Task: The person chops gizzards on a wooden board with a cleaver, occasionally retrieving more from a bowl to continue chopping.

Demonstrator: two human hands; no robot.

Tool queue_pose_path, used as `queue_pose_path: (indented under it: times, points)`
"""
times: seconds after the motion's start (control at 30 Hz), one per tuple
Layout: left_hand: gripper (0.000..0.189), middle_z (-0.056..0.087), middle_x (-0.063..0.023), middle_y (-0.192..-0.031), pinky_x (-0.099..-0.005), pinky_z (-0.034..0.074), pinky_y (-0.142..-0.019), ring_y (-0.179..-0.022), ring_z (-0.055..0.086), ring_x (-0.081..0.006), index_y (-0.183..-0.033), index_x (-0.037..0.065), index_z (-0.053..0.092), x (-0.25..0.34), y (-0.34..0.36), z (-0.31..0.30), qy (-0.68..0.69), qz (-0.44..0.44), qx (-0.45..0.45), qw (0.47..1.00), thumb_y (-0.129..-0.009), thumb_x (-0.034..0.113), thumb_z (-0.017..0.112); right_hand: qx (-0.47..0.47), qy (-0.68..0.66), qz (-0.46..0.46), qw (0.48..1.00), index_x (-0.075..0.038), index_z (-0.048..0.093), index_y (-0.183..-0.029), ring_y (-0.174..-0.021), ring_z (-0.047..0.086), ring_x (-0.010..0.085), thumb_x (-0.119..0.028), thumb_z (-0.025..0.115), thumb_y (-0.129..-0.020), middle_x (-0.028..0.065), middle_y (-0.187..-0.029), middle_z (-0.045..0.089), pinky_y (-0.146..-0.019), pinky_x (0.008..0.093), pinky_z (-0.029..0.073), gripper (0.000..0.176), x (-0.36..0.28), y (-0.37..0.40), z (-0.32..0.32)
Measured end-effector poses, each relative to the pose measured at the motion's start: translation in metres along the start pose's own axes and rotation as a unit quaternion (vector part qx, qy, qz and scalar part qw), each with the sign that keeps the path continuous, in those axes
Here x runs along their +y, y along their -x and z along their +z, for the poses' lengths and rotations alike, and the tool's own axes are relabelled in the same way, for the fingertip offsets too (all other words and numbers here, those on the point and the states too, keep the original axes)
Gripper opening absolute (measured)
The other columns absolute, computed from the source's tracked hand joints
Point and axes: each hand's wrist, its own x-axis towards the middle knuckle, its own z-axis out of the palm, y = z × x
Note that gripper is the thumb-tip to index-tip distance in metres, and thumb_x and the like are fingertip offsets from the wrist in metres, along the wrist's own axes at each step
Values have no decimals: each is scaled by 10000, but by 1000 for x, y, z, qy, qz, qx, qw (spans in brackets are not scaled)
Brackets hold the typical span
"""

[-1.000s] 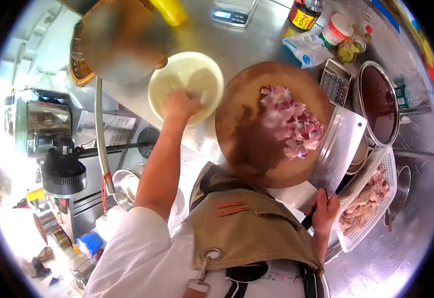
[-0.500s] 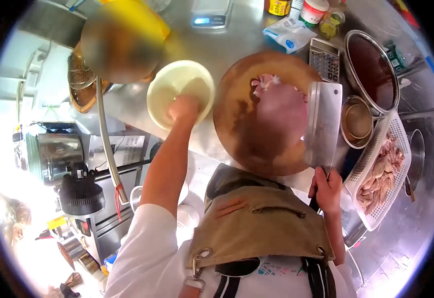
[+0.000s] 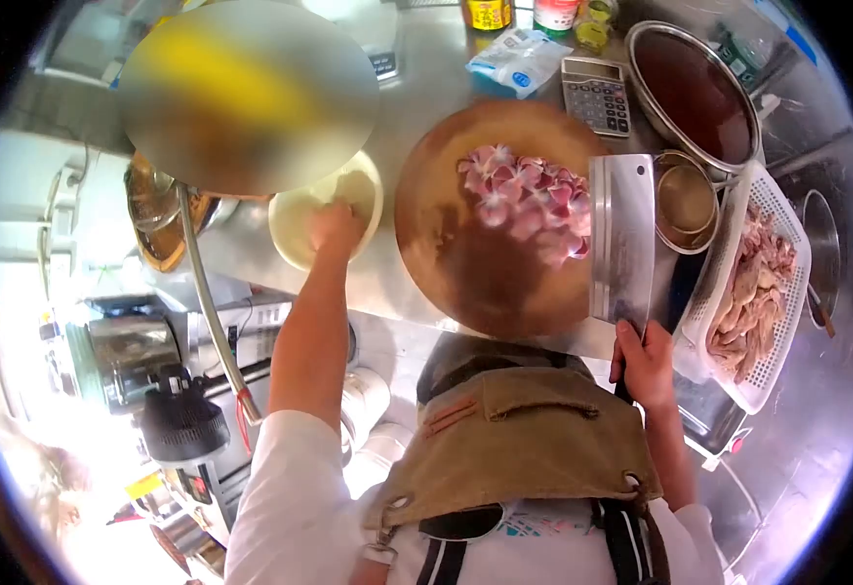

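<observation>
My left hand [image 3: 337, 228] reaches down into a cream-coloured bowl [image 3: 290, 252]; its fingertips are hard to make out against the inside, so I cannot tell what they hold. Gripped by its handle in my right hand [image 3: 644, 359], a wide cleaver [image 3: 621, 234] lies flat across the right side of a round wooden chopping board [image 3: 424, 229]. Left of the blade, a heap of raw pink meat pieces [image 3: 524, 195] with whitish parts is spread over the board. A dark wet patch stains the wood in front of them.
To the right stand a pot of dark red liquid [image 3: 631, 60], a small round strainer [image 3: 688, 200] and a white perforated basket [image 3: 750, 390] of raw meat. A calculator [image 3: 597, 95], a plastic packet [image 3: 516, 60] and jars line the back. A blurred oval hides the upper left.
The whole view has shifted, with the board and basket now slightly higher and further left. Meat pieces show more sharply. My left hand stays in the bowl; my right still holds the cleaver.
</observation>
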Motion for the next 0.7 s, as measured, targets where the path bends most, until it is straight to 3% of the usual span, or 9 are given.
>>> queue_pose_path:
  times: [0.13, 0.27, 0.33, 0.43, 0.5, 0.53, 0.57, 0.63, 0.7]
  points:
    - [338, 695, -155, -1058, -433, 523, -867, -1009, 670, -313, -1101, 50, 636, -25, -40, 54, 19, -7, 89, 996, -878, 301, 595, 26, 0, -12, 1000, -29, 476, -757, -429, 493, 114, -158, 531, -988, 31, -559, 504, -398, 275, 385, 270, 1, 9, -4]
    - [452, 715, -159, -967, -404, 541, -796, -909, 694, -302, -1042, 2, 637, -46, -52, 63, 154, -115, 25, 981, -762, 353, 694, 12, 15, -8, 1000, -20, 485, -786, -451, 489, 102, -163, 529, -989, 25, -568, 516, -423, 273, 387, 252, -7, 17, -9]
    - [489, 714, -169, -955, -386, 543, -769, -869, 697, -296, -1024, -13, 641, -38, -29, 10, 348, -140, 27, 926, -719, 362, 718, 15, 2, 1, 1000, -8, 503, -813, -470, 489, 102, -177, 531, -990, 23, -587, 525, -448, 274, 402, 245, -4, 19, -12]
    - [438, 710, -165, -888, -345, 541, -711, -816, 695, -230, -1024, -18, 651, 32, 49, -77, 288, -23, 109, 951, -712, 280, 727, 20, -15, -1, 1000, -18, 491, -799, -451, 484, 103, -173, 524, -990, 21, -574, 516, -433, 270, 391, 248, -2, 19, -11]
    - [387, 700, -138, -838, -328, 538, -652, -739, 670, -171, -1048, -21, 642, 64, 75, -66, 429, 118, 56, 894, -742, 200, 727, 20, -22, -18, 999, -33, 469, -768, -418, 487, 103, -157, 516, -987, 21, -544, 500, -399, 265, 373, 256, -3, 17, -10]
    - [362, 694, -124, -817, -323, 536, -624, -699, 655, -146, -1057, -22, 637, 82, 91, -59, 525, 165, 5, 835, -759, 162, 725, 19, -21, -12, 1000, -32, 473, -769, -418, 487, 103, -153, 511, -987, 21, -544, 501, -400, 265, 373, 253, -4, 15, -10]
    - [330, 688, -112, -803, -326, 533, -596, -655, 636, -130, -1059, -23, 631, 106, 110, -51, 668, 180, -64, 719, -777, 126, 717, 18, -17, -6, 1000, -30, 477, -769, -418, 487, 103, -149, 507, -986, 22, -543, 503, -400, 264, 372, 250, -6, 14, -10]
    - [342, 691, -113, -830, -326, 537, -630, -677, 643, -144, -1095, -31, 606, 140, 140, -29, 690, 130, -211, 680, -807, 123, 708, 3, -9, 0, 1000, -25, 487, -783, -433, 496, 104, -148, 509, -985, 22, -560, 510, -411, 266, 384, 238, -10, 8, -8]
    - [344, 684, -133, -880, -344, 535, -668, -744, 654, -188, -1090, -20, 605, 161, 162, -15, 635, 102, -209, 736, -809, 144, 716, -20, -2, 6, 1000, -17, 500, -811, -465, 515, 106, -154, 524, -984, 20, -594, 523, -431, 273, 409, 222, -14, 1, -2]
